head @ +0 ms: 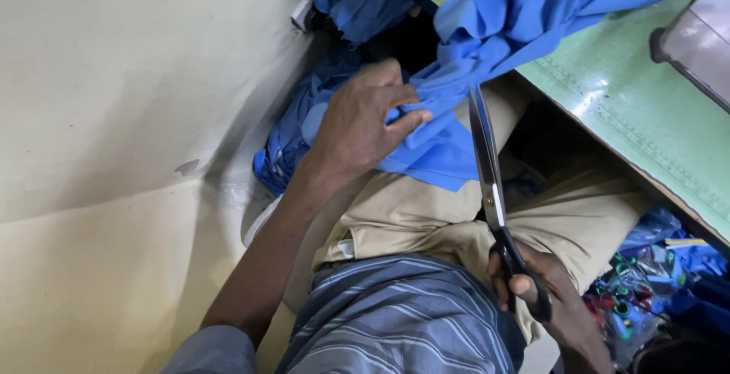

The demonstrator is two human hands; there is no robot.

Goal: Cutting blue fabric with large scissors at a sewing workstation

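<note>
Left hand (357, 119) is clenched on a fold of the bright blue cotton fabric (517, 16), thumb pressed against the bunched cloth, fingers curled over the top of it. That fabric runs from the pale green worktable (631, 108) at upper right, spills over the table's edge and hangs down onto the person's lap, right where the left hand pinches it.

Right hand (544, 298) is wrapped through the black handles of the long steel tailor's scissors (490, 184), fingers threaded in the loops and gripping firmly. The blades point up and away, their tips at the hanging edge of the blue fabric, just beside the left thumb; the blades look close together, though whether they are biting the cloth cannot be told from here.

Under both hands lie the khaki trousers (426, 218), and nearer the camera a grey-blue striped shirt (395, 321). More blue cloth pieces (293, 142) lie heaped on the floor beyond the left hand, against the cream wall (129, 92). At lower right, a clear plastic bag of small coloured bits (639, 283) sits under the table's edge. A dark-rimmed metal tray (699, 47) rests on the table at the far right.
</note>
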